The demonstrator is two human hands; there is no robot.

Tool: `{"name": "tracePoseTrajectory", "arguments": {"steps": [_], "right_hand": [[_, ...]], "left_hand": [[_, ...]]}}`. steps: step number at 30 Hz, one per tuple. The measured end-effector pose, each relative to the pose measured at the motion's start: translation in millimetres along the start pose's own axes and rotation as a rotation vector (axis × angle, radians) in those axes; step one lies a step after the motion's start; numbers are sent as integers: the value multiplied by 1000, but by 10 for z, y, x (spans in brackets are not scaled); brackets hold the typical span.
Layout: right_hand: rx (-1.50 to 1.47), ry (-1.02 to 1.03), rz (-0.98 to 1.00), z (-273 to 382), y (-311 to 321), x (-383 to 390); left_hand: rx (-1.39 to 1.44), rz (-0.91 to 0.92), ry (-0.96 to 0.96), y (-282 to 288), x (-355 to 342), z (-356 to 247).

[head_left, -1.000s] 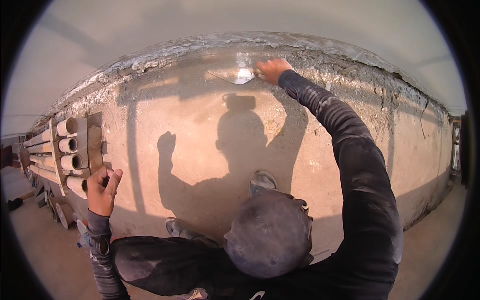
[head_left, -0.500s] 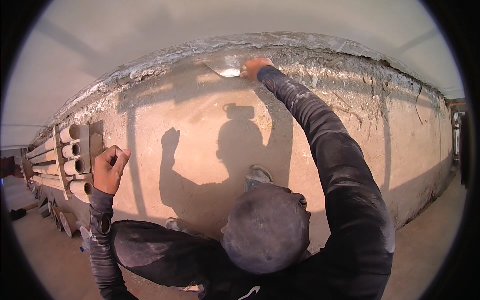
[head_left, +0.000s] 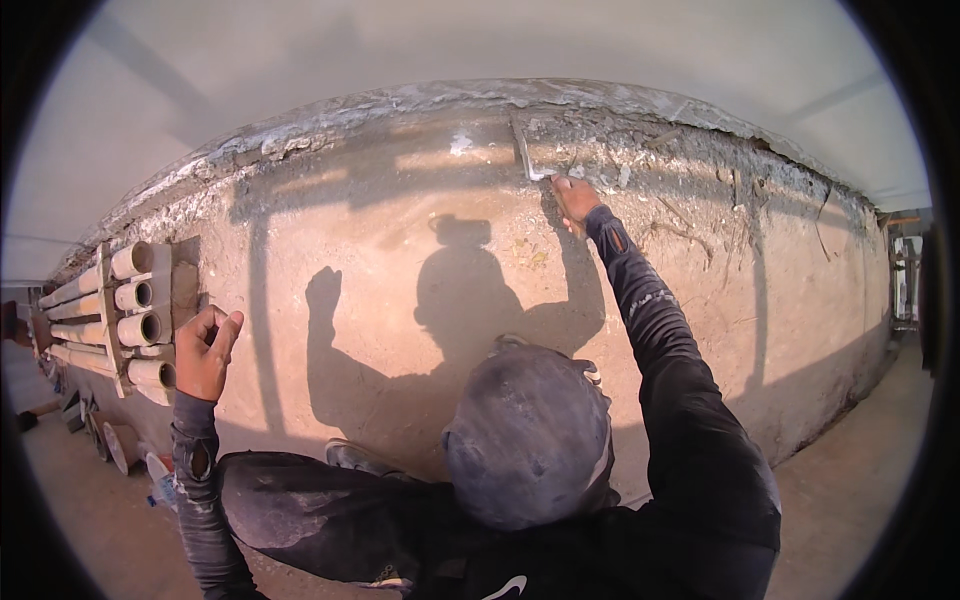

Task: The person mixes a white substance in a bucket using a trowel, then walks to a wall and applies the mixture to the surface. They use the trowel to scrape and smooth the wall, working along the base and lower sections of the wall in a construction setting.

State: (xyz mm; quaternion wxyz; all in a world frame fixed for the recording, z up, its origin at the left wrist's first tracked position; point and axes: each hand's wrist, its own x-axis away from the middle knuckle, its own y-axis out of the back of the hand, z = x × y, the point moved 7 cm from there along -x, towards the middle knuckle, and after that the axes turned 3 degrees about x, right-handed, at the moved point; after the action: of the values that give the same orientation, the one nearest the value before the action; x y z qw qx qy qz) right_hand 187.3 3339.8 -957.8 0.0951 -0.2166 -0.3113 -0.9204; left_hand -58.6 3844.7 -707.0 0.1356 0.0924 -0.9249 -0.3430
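My right hand [head_left: 576,202], its sleeved arm stretched out, grips a metal trowel [head_left: 524,150] by the handle. The blade is seen nearly edge-on among white crumbs and debris, just below the rough, broken concrete edge [head_left: 400,102]. My left hand [head_left: 206,352] is raised, with fingers curled toward the thumb, close beside the pipes in the picture; I cannot make out anything inside it. The dusty concrete surface [head_left: 370,300] carries my shadow. A dusty grey covered head [head_left: 525,435] and black-clothed legs [head_left: 290,500] fill the lower middle.
Several pale pipes [head_left: 138,325] lie on wooden supports at the left, with bucket-like containers [head_left: 122,448] below them. A smooth pale wall [head_left: 480,40] runs beyond the broken edge. Twigs and loose rubble [head_left: 690,225] are scattered to the right of my right hand.
My right hand and trowel went left and up, then moved right and down; the blade turned from broad to nearly edge-on. My left hand rose a little, then shifted back left.
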Motion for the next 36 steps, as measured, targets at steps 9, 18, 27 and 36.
{"name": "tracePoseTrajectory", "arguments": {"steps": [9, 18, 27, 36], "right_hand": [[9, -223, -451, -1100, 1387, 543], [650, 164, -266, 187, -32, 1047], [887, -111, -327, -375, 880, 521], [878, 132, -52, 451, -218, 962]], "left_hand": [[74, 25, 77, 100, 157, 258], [17, 120, 15, -226, -349, 120], [22, 149, -37, -373, -484, 6], [38, 201, 15, -485, -707, 203]]}}
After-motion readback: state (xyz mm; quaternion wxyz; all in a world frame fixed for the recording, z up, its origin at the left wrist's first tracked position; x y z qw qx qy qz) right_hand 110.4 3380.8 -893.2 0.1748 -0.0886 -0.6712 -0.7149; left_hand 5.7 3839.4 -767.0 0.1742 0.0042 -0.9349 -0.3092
